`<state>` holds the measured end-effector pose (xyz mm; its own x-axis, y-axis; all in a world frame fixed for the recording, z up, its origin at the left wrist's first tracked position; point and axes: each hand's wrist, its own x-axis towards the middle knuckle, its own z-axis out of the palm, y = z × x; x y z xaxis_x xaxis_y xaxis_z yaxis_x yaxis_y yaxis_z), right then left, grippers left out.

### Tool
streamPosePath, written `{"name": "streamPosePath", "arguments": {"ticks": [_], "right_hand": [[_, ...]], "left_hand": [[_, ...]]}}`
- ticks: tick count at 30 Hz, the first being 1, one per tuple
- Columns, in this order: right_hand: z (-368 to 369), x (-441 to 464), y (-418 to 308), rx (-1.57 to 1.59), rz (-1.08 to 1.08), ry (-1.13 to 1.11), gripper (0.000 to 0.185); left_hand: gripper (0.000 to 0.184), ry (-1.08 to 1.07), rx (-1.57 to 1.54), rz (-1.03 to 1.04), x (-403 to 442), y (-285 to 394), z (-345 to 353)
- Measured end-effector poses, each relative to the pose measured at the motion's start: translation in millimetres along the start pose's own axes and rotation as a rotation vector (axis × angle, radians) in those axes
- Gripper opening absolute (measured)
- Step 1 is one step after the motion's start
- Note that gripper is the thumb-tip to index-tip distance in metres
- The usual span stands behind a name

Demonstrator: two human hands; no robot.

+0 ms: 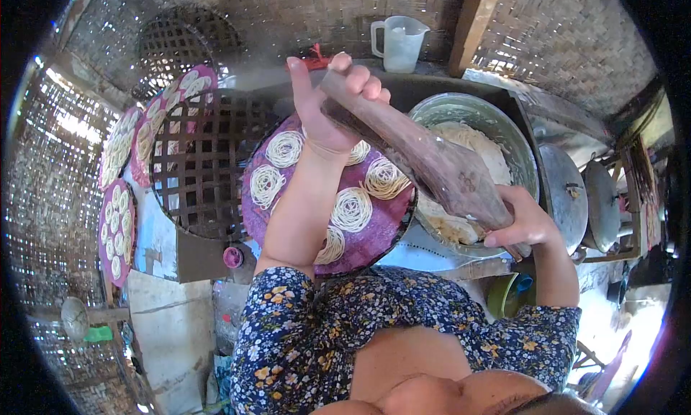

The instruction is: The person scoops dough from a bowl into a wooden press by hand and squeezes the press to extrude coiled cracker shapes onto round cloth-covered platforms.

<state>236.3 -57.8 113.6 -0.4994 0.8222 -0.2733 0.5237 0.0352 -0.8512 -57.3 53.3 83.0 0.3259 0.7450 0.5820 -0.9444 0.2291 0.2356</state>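
A long, dark wooden noodle press (432, 152) slants across the view, tilted, between my two hands. My left hand (324, 113) holds its upper end, with the fingers curled over the wood and the thumb sticking up. Around the lower end, my right hand (529, 217) is closed, thumb on top. Under my left forearm lies a round purple tray (302, 177) bearing several coils of pale noodles (351, 209). Beneath the press stands a large metal basin (522, 141) with pale dough (471, 138) in it, partly hidden by the wood.
A dark woven basket tray (209, 163) stands left of the purple tray. More noodle trays (115, 228) are at the far left. A plastic measuring jug (402, 46) sits by the back wall. Metal lids (563, 199) lean at the right. A green container (502, 296) is below.
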Motion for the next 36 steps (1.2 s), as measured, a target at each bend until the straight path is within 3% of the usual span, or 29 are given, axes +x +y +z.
{"name": "streamPosePath", "arguments": {"ticks": [3,5,6,9,12,15,18,21,24,27,30,33,36], "right_hand": [[3,0,6,0.084,-0.012,0.035,0.072],[5,2,9,0.123,-0.009,0.047,0.072],[5,4,11,0.125,-0.003,0.051,0.072],[3,7,13,0.102,-0.007,0.065,0.072],[3,10,12,0.092,0.003,0.074,0.073],[4,12,14,0.095,0.018,0.097,0.073],[4,16,17,0.127,0.009,0.132,0.073],[3,21,24,0.191,-0.012,0.180,0.072],[2,23,31,0.293,-0.031,0.208,0.069],[-1,18,28,0.350,-0.010,0.210,0.065],[-2,14,27,0.360,-0.001,0.255,0.066],[-3,10,35,0.429,-0.029,0.241,0.063],[-2,3,35,0.479,-0.063,0.237,0.062]], "left_hand": [[0.067,0.176,0.497,-0.247,4,-20,-12],[0.064,0.090,0.732,-0.641,-9,-33,-52],[0.060,0.348,1.028,-0.774,-21,-47,-55],[0.050,0.453,1.030,-0.800,-34,-62,-49],[0.049,0.447,0.939,-0.798,-39,-58,-54],[0.049,0.586,0.876,-0.799,-43,-58,-61],[0.052,0.582,0.965,-0.794,-40,-59,-50],[0.056,0.456,0.882,-0.846,-42,-54,-73],[0.060,0.437,1.408,-0.827,-44,-51,-71],[0.052,0.410,1.926,-0.786,-60,-49,-103],[0.055,-0.171,2.371,-0.623,-75,-36,-80],[0.051,-0.411,2.595,-0.560,-79,-31,-64],[0.052,-0.408,2.712,-0.454,-82,-20,-57]]}}
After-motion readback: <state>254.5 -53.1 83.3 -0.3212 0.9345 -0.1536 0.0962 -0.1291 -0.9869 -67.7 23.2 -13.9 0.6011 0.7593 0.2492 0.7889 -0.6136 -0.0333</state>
